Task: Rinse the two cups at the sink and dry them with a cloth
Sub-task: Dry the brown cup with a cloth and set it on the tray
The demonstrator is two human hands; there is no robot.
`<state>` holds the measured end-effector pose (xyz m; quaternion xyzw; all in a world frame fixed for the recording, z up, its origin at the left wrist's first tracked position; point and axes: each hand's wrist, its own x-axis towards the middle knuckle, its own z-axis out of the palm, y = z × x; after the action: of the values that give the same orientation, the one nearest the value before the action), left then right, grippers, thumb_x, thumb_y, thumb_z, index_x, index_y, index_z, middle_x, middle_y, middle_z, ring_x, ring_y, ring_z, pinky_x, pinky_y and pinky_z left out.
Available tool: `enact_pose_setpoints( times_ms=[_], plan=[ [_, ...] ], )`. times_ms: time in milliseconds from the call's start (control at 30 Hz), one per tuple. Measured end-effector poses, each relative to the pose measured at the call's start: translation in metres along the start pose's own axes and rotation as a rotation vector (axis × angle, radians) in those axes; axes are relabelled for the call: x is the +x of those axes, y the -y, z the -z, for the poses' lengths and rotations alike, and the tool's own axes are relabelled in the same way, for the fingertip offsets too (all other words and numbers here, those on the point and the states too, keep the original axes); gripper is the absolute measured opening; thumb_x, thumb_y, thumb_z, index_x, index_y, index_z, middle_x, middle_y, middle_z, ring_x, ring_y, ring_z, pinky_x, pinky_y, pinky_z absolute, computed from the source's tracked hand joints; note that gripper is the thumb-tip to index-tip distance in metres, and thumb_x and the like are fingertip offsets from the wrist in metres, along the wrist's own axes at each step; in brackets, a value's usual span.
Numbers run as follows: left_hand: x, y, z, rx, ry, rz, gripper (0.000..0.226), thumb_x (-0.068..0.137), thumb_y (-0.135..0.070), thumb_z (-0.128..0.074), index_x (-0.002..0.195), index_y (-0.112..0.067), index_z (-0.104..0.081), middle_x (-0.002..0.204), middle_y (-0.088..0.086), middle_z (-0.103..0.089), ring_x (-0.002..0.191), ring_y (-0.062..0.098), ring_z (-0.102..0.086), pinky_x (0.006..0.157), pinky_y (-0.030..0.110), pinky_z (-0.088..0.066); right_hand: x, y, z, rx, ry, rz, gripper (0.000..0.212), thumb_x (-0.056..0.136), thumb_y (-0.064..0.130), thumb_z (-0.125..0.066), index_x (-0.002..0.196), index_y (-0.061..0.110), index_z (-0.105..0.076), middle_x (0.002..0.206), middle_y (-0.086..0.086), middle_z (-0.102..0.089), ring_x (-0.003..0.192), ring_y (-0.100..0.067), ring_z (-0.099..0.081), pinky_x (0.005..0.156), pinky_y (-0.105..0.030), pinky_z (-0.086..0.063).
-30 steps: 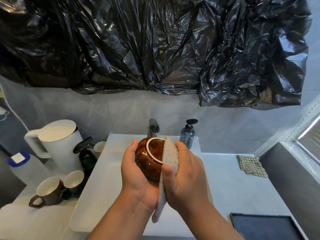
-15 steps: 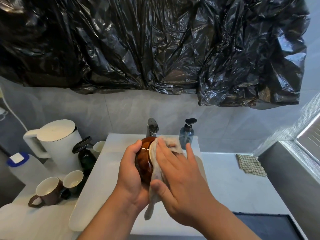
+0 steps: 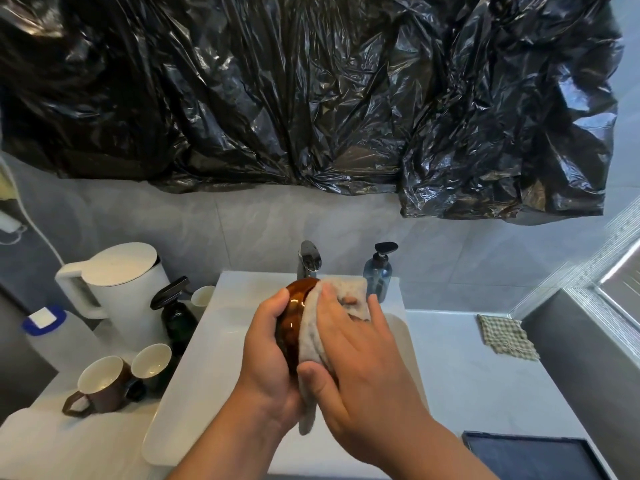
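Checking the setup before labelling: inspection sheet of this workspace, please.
Surface: white counter, sink set in it, tap at the back.
Job's things: brown cup held over the sink; grey cloth pressed against its right side.
Clutter: kettle, jug, spray bottle, mug, small cup, rear cup on the left; soap bottle by the tap; checked rag and dark tray on the right.
Hands: left hand grips the cup; right hand pinches the cloth onto it.
Cables: white cord on the left wall.
Surroundings: black plastic sheet above, grey tiles, window at right.
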<state>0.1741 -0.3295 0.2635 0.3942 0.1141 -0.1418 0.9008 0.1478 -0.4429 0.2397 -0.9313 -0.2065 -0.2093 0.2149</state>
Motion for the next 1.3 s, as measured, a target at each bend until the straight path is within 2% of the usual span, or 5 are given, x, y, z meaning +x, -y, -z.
enact_pose_setpoints(
  times_ms=[100,267,800,1033,1300],
  plan=[
    [0.000,-0.001,0.001,-0.034,0.011,-0.037,0.049,0.076,-0.049,-0.058,0.084,-0.007,-0.082,0.091,0.019,-0.077,0.076,0.030,-0.077,0.063,0.037,-0.063,0.003,0.001,0.002,0.000,0.063,-0.033,0.078,0.097,0.065,-0.014,0.158,0.018,-0.004,0.167,-0.002,-0.013,0.153,-0.015,-0.013,0.125,-0.039,-0.008],
    [0.007,-0.008,0.003,-0.023,-0.060,-0.072,0.061,0.061,-0.050,-0.065,0.099,-0.003,-0.077,0.098,0.022,-0.076,0.082,0.033,-0.076,0.074,0.044,-0.062,-0.001,0.005,0.010,-0.205,0.041,-0.084,0.062,0.098,0.050,-0.033,0.135,0.006,-0.055,0.125,-0.006,-0.070,0.103,-0.019,-0.072,0.084,-0.028,-0.057],
    [0.005,-0.017,0.017,0.158,0.104,-0.120,0.042,0.069,-0.044,-0.059,0.088,-0.012,-0.077,0.081,0.014,-0.071,0.068,0.026,-0.067,0.064,0.035,-0.050,0.025,-0.031,0.071,-0.346,-0.446,0.040,0.037,0.095,0.044,-0.049,0.076,0.027,-0.076,0.126,-0.005,-0.065,0.113,-0.035,-0.053,0.106,-0.056,-0.027],
    [0.002,-0.016,0.005,0.196,0.073,-0.267,0.042,0.069,-0.040,-0.070,0.100,-0.012,-0.073,0.092,0.018,-0.067,0.077,0.027,-0.066,0.065,0.036,-0.052,0.030,-0.011,0.051,0.318,-0.441,-0.412,0.031,0.093,0.043,-0.057,0.070,0.024,-0.064,0.062,0.001,-0.059,0.052,-0.009,-0.048,0.047,-0.021,-0.035],
    [0.001,-0.011,0.003,0.234,0.027,-0.528,0.053,0.066,-0.048,-0.066,0.118,-0.036,-0.070,0.120,0.015,-0.068,0.107,0.032,-0.069,0.090,0.046,-0.055,-0.011,0.031,0.000,1.101,-0.157,-0.411,0.058,0.087,0.064,-0.044,0.129,0.032,-0.067,0.125,0.015,-0.070,0.125,-0.004,-0.059,0.098,-0.012,-0.045]
  ],
)
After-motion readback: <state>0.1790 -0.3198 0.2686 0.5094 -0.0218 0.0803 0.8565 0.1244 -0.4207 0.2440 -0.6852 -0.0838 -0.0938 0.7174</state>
